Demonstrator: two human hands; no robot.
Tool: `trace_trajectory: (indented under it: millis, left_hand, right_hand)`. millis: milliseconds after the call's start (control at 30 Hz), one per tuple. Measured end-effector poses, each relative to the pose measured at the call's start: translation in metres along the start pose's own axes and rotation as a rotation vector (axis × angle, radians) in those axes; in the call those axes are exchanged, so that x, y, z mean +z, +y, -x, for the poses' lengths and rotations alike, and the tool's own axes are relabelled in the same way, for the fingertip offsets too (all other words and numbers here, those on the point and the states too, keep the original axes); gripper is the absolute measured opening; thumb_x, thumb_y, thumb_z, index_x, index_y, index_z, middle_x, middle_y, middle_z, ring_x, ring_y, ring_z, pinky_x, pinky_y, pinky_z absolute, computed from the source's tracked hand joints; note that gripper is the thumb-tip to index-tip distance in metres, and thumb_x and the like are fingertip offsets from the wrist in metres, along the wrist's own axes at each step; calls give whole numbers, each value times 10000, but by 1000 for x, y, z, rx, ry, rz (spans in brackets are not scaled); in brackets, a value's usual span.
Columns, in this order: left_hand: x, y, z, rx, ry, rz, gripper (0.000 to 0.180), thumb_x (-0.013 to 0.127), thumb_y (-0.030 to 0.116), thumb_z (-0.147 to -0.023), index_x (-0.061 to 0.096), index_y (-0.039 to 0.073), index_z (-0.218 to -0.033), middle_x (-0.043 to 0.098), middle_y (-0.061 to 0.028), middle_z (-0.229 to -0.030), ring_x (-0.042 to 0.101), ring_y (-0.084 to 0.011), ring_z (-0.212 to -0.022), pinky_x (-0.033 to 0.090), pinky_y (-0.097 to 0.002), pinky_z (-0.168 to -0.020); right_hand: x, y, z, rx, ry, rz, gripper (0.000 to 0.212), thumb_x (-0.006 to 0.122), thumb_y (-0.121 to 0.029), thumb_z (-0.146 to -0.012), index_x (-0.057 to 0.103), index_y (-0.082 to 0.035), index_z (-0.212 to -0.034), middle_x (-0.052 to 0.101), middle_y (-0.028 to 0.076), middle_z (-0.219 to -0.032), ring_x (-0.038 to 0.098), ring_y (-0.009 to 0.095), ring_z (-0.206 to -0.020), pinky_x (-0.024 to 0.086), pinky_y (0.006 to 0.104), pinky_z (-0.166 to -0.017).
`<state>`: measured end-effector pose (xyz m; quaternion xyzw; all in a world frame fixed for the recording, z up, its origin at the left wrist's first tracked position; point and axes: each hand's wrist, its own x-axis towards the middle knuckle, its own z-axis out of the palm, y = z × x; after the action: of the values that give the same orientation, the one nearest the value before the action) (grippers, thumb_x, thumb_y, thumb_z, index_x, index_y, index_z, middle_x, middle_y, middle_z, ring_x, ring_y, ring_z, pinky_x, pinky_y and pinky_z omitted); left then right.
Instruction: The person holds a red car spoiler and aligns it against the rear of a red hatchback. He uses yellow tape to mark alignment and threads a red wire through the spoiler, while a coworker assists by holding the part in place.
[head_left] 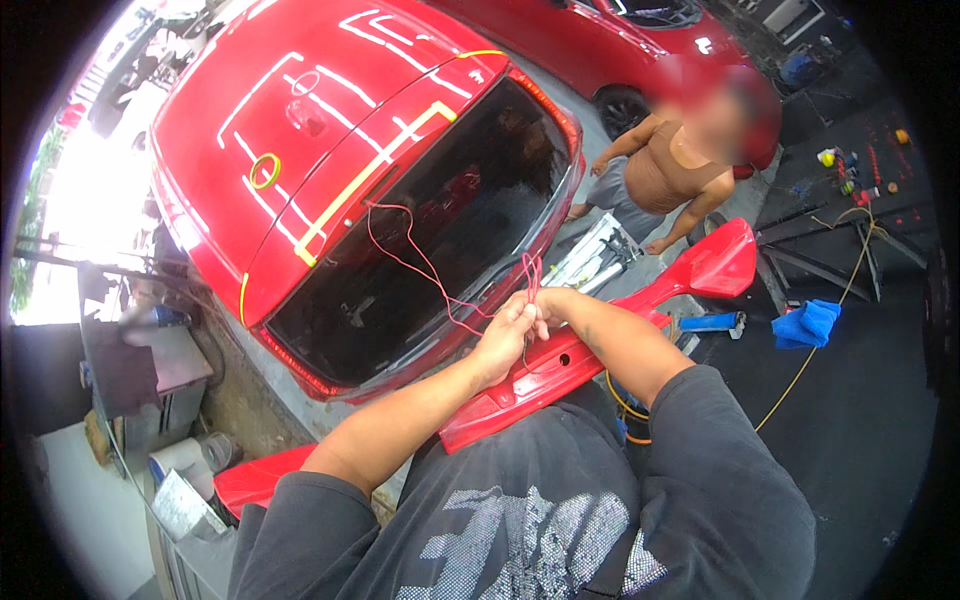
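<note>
Left hand (508, 328) and right hand (541, 314) meet in front of the body, fingers clamped together on a thin red wire (437, 283) — which fingertips bear on it is hard to tell, as they overlap. Loops of it stick up above the knuckles, and the rest runs slack over the dark rear window (440, 215) to the back of a red car (330, 100). Just beneath the hands, a glossy red spoiler (565, 375) lies close against the shirt, a round dark hole in its face.

Low on the left stands a pale bucket (178, 459) — what it holds I cannot make out. A green-yellow ring of tape (265, 171) sits on the car roof, among white and yellow strips. To the right, a crumpled blue cloth (806, 325) lies near a blue tube (710, 323) and a yellow cord (795, 390). Another person (670, 170) stands beyond the spoiler, hands lowered.
</note>
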<state>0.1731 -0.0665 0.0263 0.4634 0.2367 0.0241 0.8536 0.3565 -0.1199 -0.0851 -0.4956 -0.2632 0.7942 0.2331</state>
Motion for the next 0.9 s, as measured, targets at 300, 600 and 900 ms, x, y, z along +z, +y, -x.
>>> trace_trajectory:
  millis: [300,600,900]
  left_hand:
    - [-26,-13,5,-95,542,76,230,480,220,-1183,633,71,-1099,568,-12,-861,537,-129,-829,491,-316,-792]
    - [-20,-9,-7,-276,483,30,166,441,214,-1190,575,117,-1177,590,-4,-951,505,-90,-788,429,-284,-617]
    - [-18,-10,-10,-288,372,22,279,431,225,-1200,655,77,-1275,595,14,-899,496,-89,-763,417,-272,-670]
  right_hand:
    - [-2,-40,36,-461,218,-761,822,802,-115,-1025,331,-78,-1698,738,83,-1157,636,93,-785,611,320,-755]
    - [17,-46,39,-420,313,-652,974,819,-141,-1014,186,-21,-1745,757,160,-1240,731,189,-990,633,508,-962]
    - [13,-44,35,-389,367,-625,240,787,-141,-1041,707,-68,-1255,783,72,-1127,709,109,-853,648,355,-808]
